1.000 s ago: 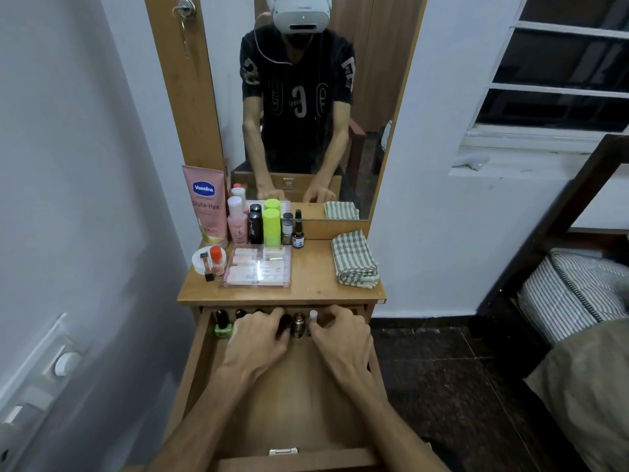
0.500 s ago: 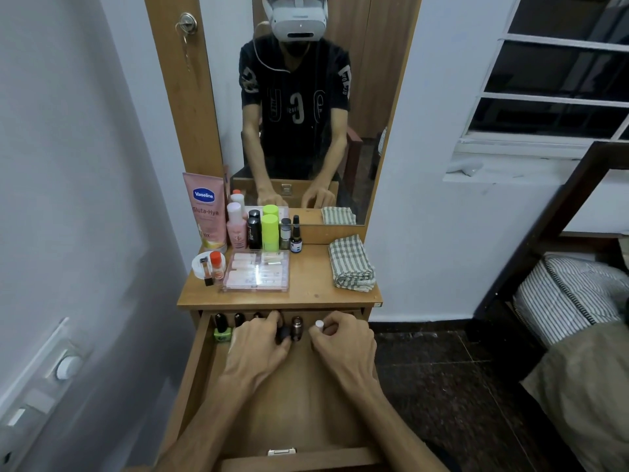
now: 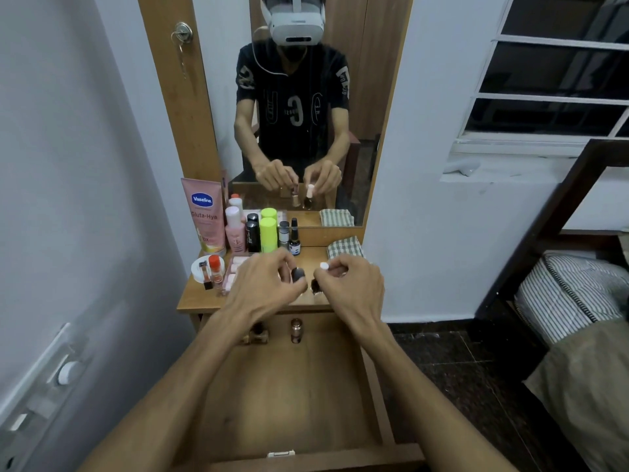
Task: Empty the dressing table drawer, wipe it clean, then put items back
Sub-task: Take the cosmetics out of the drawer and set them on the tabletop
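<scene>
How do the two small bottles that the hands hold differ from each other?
The left hand holds a bottle with a dark grey cap; the right hand holds a bottle with a white cap. The dark cap looks larger than the white one. Both are lifted above the tabletop, side by side.

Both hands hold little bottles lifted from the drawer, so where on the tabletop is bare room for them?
Bare wood lies along the front edge of the tabletop, between the clear case and checked cloth. The back-left corner is crowded with bottles.

Drawer open, wooden, nearly bare; 2 small bottles upright at its back.
</scene>
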Demonstrator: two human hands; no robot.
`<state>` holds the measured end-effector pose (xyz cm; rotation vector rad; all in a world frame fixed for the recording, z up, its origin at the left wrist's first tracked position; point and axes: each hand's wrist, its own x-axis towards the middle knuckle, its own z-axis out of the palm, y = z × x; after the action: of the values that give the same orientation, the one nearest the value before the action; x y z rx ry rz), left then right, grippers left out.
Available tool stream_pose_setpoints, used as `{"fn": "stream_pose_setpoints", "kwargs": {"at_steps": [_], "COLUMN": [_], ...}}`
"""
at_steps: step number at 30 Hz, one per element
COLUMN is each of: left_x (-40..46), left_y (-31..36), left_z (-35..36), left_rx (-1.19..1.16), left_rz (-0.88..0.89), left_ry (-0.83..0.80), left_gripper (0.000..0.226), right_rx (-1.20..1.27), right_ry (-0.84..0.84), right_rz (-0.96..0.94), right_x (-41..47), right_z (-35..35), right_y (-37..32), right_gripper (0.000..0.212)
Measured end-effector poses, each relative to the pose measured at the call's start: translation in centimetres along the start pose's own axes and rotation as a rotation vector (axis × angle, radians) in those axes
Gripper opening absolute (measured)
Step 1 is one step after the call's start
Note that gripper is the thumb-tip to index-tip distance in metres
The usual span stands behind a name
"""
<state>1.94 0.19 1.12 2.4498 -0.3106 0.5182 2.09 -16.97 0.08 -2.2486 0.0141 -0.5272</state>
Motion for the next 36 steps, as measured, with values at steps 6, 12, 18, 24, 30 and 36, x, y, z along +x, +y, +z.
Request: {"fn": "stream_pose_setpoints", "kwargs": {"at_steps": [6, 12, 18, 24, 30, 36], "left_x": [6.6, 11.0, 12.8, 12.8, 12.4, 10.9], "left_y": [-0.5, -1.6, -2.9, -3.3, -3.1, -2.4], "left_z": [0.7, 2.5, 4.2, 4.8, 4.8, 4.0], "left_rx": [0.095, 0.261, 0.385, 0.486, 0.524, 0.451], "left_rz": [0.035, 0.067, 0.095, 0.111, 0.118, 0.129], "left_ry": [-0.031, -0.082, -0.129, -0.12, -0.079, -0.006], "left_gripper": [0.018, 0.017, 0.024, 0.03, 0.03, 0.032], "right_rx": [-0.037, -0.095, -0.116, -0.094, -0.074, -0.032], "right_ry": [-0.009, -0.065, -0.126, -0.099, -0.071, -0.056], "right_rz": [0.01, 0.04, 0.008, 0.0, -0.008, -0.039], "right_x": [5.8, 9.5, 11.1, 11.2, 10.9, 9.7], "right_z": [1.5, 2.9, 4.0, 4.9, 5.0, 3.7], "right_y": [-0.5, 0.0, 0.4, 1.0, 1.4, 1.3], "right_gripper": [0.015, 0.013, 0.013, 0.013, 0.014, 0.016]}}
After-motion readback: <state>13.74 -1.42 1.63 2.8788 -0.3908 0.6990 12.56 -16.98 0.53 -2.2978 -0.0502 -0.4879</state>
